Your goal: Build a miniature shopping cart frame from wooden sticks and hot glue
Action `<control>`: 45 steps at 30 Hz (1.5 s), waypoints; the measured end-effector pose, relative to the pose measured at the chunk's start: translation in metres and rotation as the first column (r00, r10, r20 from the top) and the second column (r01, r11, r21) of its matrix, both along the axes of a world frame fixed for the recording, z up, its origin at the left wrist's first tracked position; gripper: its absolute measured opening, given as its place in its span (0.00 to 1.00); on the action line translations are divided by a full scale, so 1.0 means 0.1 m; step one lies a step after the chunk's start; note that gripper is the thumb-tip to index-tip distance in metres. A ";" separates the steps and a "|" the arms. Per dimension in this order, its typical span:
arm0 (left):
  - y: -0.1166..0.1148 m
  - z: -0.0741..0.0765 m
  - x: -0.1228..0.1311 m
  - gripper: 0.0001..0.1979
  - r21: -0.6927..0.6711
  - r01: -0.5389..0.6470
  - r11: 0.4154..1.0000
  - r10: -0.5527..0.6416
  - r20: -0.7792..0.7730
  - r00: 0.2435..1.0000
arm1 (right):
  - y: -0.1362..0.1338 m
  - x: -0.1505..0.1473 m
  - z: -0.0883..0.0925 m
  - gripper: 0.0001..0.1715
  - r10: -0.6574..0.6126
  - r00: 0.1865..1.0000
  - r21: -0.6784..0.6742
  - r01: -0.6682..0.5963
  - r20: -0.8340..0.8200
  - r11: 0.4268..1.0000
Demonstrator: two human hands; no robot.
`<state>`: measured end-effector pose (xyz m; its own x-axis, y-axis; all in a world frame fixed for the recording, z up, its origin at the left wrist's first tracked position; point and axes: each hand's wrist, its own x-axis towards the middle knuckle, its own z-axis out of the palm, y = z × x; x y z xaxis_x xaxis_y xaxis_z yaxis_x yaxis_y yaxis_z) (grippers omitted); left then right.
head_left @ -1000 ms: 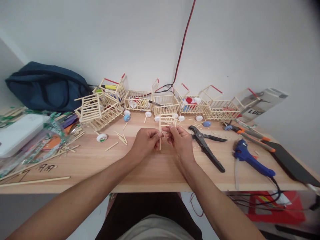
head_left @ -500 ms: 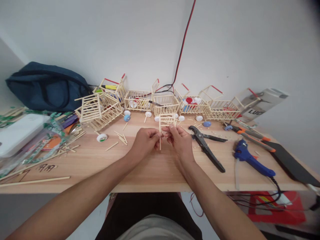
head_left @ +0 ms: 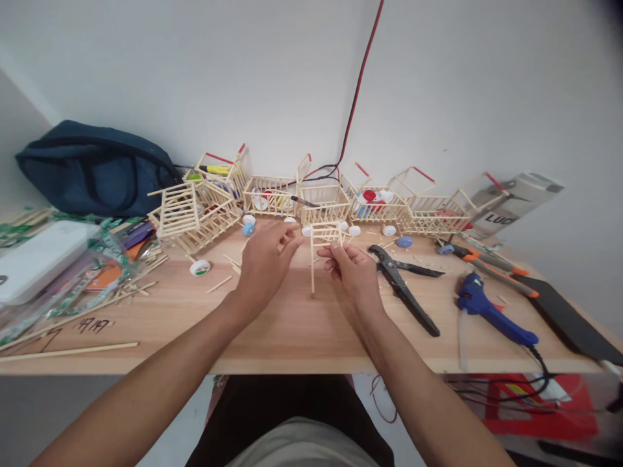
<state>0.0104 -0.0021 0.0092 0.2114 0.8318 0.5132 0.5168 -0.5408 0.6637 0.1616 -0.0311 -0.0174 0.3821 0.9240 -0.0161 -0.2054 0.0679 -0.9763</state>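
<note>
My right hand (head_left: pixel 357 272) pinches a small frame of thin wooden sticks (head_left: pixel 313 266) between thumb and fingers. Its long leg points down toward me, and a few crossbars join at the far end. Left of the frame and apart from it, my left hand (head_left: pixel 267 259) hovers with half-bent fingers, thumb and forefinger apart, and nothing visible in it. Just behind the frame stands a little stick-built cart (head_left: pixel 324 204) with white round wheels. Loose cut sticks (head_left: pixel 219 284) lie on the table, partly hidden by my left hand.
More stick carts with red handles line the wall, one basket (head_left: pixel 199 214) tipped at left. Black cutters (head_left: pixel 403 292), a blue glue gun (head_left: pixel 491 311) and orange-handled pliers (head_left: pixel 501 269) lie at right. A white box (head_left: pixel 43 259), plastic wrappers and a blue bag (head_left: pixel 97 168) occupy the left.
My left hand has let go of the frame's long stick and moved left and slightly away from me, fingers loosening. My right hand keeps the frame in nearly the same place.
</note>
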 end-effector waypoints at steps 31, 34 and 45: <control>0.27 -0.03 -0.11 0.16 -0.713 0.485 0.506 -0.273 0.401 0.874 | 0.07 0.25 0.05 0.20 0.551 0.653 -0.241 -0.506 0.520 0.828; 0.28 -0.06 -0.11 0.13 -0.701 0.493 0.516 -0.295 0.395 0.870 | 0.07 0.23 0.08 0.18 0.566 0.611 -0.270 -0.512 0.553 0.816; 0.27 -0.14 -0.10 0.11 -0.674 0.519 0.525 -0.328 0.403 0.854 | 0.10 0.26 0.07 0.19 0.605 0.566 -0.301 -0.542 0.559 0.785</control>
